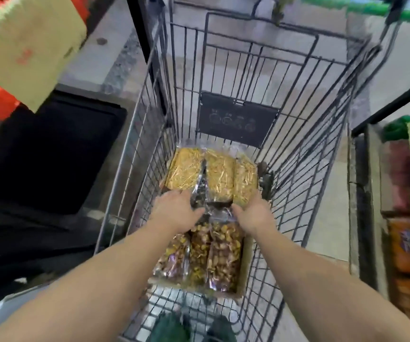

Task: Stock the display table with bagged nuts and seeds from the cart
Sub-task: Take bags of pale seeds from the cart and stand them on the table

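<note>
Down at the bottom of the frame both forearms reach into the wire cart point(134, 154), over a shallow cardboard tray point(244, 275) of clear bags of darker mixed nuts point(213, 257) in the lower centre. Just above them, mid-frame, the left hand point(174, 211) and the right hand point(254, 213) lie with fingers loosely spread on the near ends of the yellow seed bags point(211, 174), three side by side; neither hand has closed around anything yet, and whether the fingertips have tucked under the crinkled bag tops I cannot tell. The step in hand looks like gathering these bags for a lift. To do it well, the hands should press inward from both outer sides and get the fingers beneath, so the slick middle bag does not slide out. Farther up, the cart's dark folded seat flap point(236, 119) stands clear. At the right edge, a stocked display point(406, 255) shows blurrily, probably the place these bags go.
</note>
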A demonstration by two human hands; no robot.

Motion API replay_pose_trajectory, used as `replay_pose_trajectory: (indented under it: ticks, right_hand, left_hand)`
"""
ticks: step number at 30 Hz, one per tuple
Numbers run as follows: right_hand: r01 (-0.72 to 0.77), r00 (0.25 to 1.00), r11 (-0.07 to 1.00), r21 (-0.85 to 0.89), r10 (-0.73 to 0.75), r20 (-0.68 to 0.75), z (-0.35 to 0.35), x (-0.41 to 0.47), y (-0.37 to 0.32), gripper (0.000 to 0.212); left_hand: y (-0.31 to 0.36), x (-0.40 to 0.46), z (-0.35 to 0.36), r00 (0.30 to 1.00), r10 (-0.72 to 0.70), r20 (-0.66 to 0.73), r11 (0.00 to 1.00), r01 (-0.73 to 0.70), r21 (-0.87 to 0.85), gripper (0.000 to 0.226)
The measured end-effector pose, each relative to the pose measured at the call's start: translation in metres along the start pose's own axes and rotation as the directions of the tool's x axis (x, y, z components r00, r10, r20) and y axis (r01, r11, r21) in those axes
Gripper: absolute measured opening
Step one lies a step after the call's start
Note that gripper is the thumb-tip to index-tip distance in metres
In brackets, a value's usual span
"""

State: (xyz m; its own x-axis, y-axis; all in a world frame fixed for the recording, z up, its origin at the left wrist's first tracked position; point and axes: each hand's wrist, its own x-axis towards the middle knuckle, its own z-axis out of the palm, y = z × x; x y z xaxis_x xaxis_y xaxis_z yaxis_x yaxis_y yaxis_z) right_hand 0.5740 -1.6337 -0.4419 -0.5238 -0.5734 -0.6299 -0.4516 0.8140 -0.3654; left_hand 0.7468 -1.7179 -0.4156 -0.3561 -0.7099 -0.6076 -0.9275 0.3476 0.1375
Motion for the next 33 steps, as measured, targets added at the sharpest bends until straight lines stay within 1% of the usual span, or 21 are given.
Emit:
replay_pose_trajectory:
  ticks: [5,7,9,11,12,13,15,17,18,20,22,24,25,26,27,28,29,30,31,32,33]
  right_hand:
    - [-0.174,0.984,0.965,0.194,0.179,-0.009,0.023,0.049,0.009,0.085]
    - [-0.212,0.976,0.962,0.172,0.218,-0.019,0.031,0.06,0.011,0.082]
    - [-0.156,0.981,0.979,0.13,0.17,-0.099,0.037,0.063,0.012,0.061]
    - [-0.061,0.972,0.987,0.151,0.093,-0.218,0.04,0.054,0.008,0.039]
    - [-0.021,0.964,0.984,0.174,0.067,-0.259,0.04,0.047,0.005,0.034]
    - [0.016,0.956,0.983,0.181,0.038,-0.291,0.041,0.04,0.002,0.036]
    - [0.069,0.95,0.989,0.132,-0.025,-0.311,0.049,0.028,-0.001,0.052]
    - [0.092,0.96,0.993,0.073,-0.069,-0.27,0.059,0.018,-0.002,0.071]
    - [0.112,0.965,0.991,0.07,-0.092,-0.244,0.064,0.015,-0.001,0.076]
    - [0.139,0.977,0.974,0.177,-0.106,-0.183,0.066,0.013,0.002,0.073]
    - [0.142,0.981,0.936,0.322,-0.09,-0.172,0.059,0.015,0.004,0.052]
    - [0.126,0.981,0.883,0.452,-0.044,-0.187,0.046,0.016,0.002,0.025]
    - [0.118,0.979,0.839,0.532,-0.009,-0.204,0.041,0.018,0.0,0.016]
    - [0.097,0.975,0.783,0.614,0.05,-0.217,0.039,0.021,-0.004,0.015]
    - [0.049,0.971,0.718,0.694,0.129,-0.202,0.039,0.024,-0.008,0.021]
    - [-0.017,0.969,0.632,0.775,0.201,-0.142,0.04,0.028,-0.012,0.034]
    - [-0.095,0.97,0.529,0.843,0.24,-0.041,0.042,0.032,-0.014,0.049]
    - [-0.172,0.969,0.441,0.881,0.235,0.072,0.045,0.036,-0.015,0.061]
    - [-0.232,0.967,0.403,0.885,0.19,0.167,0.047,0.04,-0.012,0.065]
    - [-0.269,0.963,0.415,0.869,0.128,0.237,0.047,0.041,-0.01,0.062]
    - [-0.273,0.96,0.476,0.836,0.075,0.27,0.047,0.042,-0.008,0.055]
  left_hand:
    - [-0.001,0.041,0.015,0.998,-0.012,0.064,0.997,0.017,-0.076,0.07]
    - [-0.002,0.052,0.017,0.997,-0.01,0.079,0.994,0.019,-0.107,0.07]
    - [-0.003,0.06,0.019,0.995,-0.007,0.096,0.985,0.023,-0.169,0.073]
    - [-0.003,0.068,0.019,0.992,-0.015,0.124,0.965,0.047,-0.257,0.075]
    - [-0.003,0.071,0.019,0.99,-0.022,0.136,0.949,0.063,-0.309,0.076]
    - [-0.001,0.073,0.018,0.989,-0.025,0.148,0.92,0.08,-0.382,0.076]
    - [0.007,0.074,0.015,0.986,-0.009,0.166,0.808,0.105,-0.58,0.074]
    - [0.014,0.074,0.014,0.98,-0.001,0.2,0.66,0.151,-0.736,0.071]
    - [0.017,0.074,0.014,0.976,-0.001,0.219,0.601,0.176,-0.78,0.074]
    - [0.017,0.077,0.016,0.968,0.004,0.251,0.529,0.211,-0.822,0.084]
    - [0.017,0.08,0.019,0.961,0.0,0.277,0.507,0.239,-0.828,0.091]
    - [0.019,0.081,0.019,0.959,-0.006,0.282,0.495,0.248,-0.833,0.09]
    - [0.019,0.082,0.021,0.96,-0.007,0.28,0.493,0.247,-0.834,0.089]
    - [0.02,0.082,0.021,0.958,-0.003,0.287,0.5,0.25,-0.829,0.091]
    - [0.021,0.083,0.023,0.955,0.003,0.296,0.507,0.254,-0.824,0.094]
    - [0.022,0.083,0.024,0.952,0.008,0.305,0.517,0.257,-0.817,0.098]
    - [0.021,0.083,0.024,0.949,0.001,0.315,0.527,0.268,-0.807,0.1]
    - [0.02,0.082,0.022,0.946,-0.012,0.324,0.531,0.281,-0.799,0.101]
    - [0.015,0.082,0.023,0.942,-0.024,0.335,0.529,0.296,-0.795,0.103]
    - [0.008,0.082,0.024,0.938,-0.028,0.346,0.527,0.308,-0.792,0.108]
    - [-0.002,0.08,0.023,0.927,-0.035,0.373,0.511,0.338,-0.791,0.117]
